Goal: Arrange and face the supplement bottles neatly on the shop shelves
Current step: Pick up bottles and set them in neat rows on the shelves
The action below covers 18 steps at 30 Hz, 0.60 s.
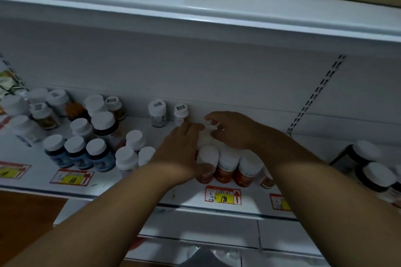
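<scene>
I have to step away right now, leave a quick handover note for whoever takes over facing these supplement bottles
Left hand: flat against the left side of the orange-label bottles, thumb by the front one.
Right hand: fingers curled over the white caps at the back of that group; exact grip is blurred.
Done: orange-label bottles stand in a front row above the 198 price tag; three blue-label bottles also stand in a row.
Left: the mixed bottles at far left sit scattered and tilted; two small bottles stand alone at the back panel.
</scene>
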Each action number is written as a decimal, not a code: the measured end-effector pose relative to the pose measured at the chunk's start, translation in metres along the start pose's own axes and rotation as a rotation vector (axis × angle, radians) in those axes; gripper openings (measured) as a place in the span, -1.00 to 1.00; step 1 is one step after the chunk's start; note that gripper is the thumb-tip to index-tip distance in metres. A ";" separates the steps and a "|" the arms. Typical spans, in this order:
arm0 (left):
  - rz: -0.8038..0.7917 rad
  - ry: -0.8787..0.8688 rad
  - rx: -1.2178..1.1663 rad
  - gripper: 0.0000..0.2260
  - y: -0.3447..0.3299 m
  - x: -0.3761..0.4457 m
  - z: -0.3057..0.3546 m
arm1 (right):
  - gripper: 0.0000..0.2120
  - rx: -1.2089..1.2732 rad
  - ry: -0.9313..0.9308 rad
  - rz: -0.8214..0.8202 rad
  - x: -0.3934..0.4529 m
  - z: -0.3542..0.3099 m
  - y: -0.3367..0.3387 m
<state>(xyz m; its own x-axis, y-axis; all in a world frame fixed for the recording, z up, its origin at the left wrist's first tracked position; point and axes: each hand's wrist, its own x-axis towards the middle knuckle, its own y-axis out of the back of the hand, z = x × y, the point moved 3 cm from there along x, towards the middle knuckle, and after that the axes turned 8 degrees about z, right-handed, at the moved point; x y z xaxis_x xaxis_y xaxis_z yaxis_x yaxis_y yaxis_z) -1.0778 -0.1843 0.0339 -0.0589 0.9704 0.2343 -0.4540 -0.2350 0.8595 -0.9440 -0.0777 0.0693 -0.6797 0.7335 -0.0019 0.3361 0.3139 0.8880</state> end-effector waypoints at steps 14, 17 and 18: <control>-0.290 -0.220 0.143 0.00 -0.028 0.033 0.006 | -0.40 -0.401 0.012 0.128 -0.069 0.012 -0.031; -0.288 -0.219 0.126 -0.01 -0.030 0.035 0.002 | -0.43 -0.388 0.031 0.114 -0.072 0.015 -0.033; -0.290 -0.219 0.120 -0.02 -0.030 0.035 0.001 | -0.43 -0.395 0.034 0.115 -0.072 0.014 -0.033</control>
<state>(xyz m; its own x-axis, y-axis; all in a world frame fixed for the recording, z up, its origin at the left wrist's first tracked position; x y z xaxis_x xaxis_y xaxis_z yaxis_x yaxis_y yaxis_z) -1.0654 -0.1430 0.0168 0.2542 0.9656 0.0540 -0.3153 0.0300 0.9485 -0.8967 -0.1324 0.0338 -0.6756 0.7279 0.1171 0.1393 -0.0299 0.9898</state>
